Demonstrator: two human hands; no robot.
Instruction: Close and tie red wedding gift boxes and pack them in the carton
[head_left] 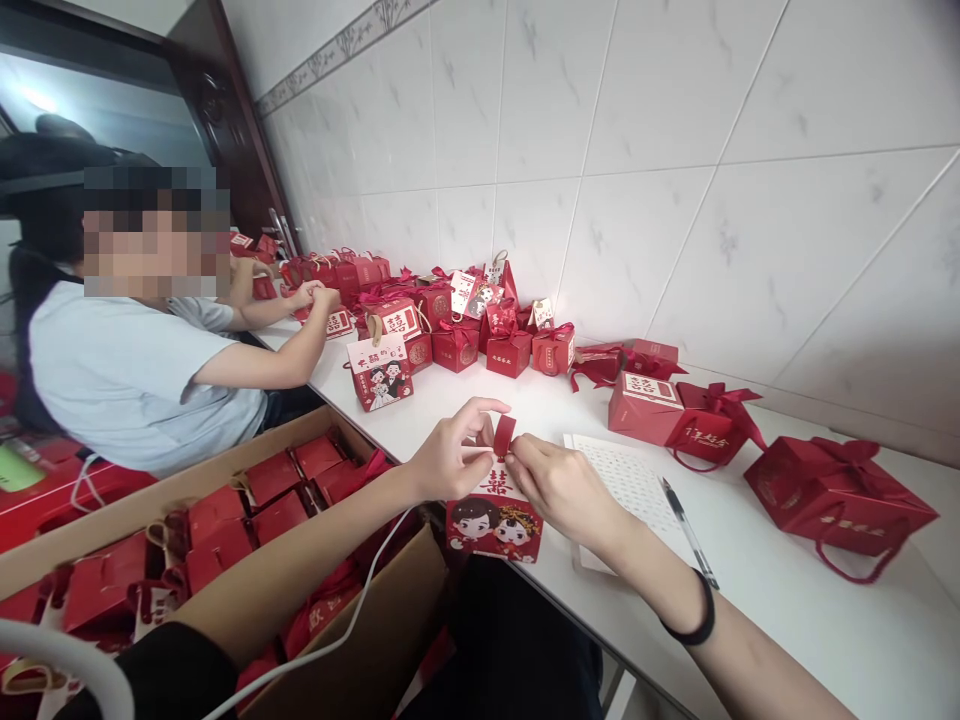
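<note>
A small red gift box (pixel 495 532) with a cartoon couple on its front stands at the table's near edge. Its top is white and carries a red strap handle (pixel 504 437). My left hand (pixel 456 448) is closed at the left side of the handle, thumb at its base and index finger reaching over its top. From the right, my right hand (pixel 551 485) pinches the handle's base, fingers curled. The fingertips cover part of the box's upper end, so the exact grip is partly hidden.
An open carton (pixel 420 590) full of red boxes stands at my left, a white cable (pixel 367 590) crossing it. Printed sheets (pixel 619 480) and a pen (pixel 688 530) lie right. Several red gift boxes (pixel 510 352) line the wall; a co-worker (pixel 142 370) sits left.
</note>
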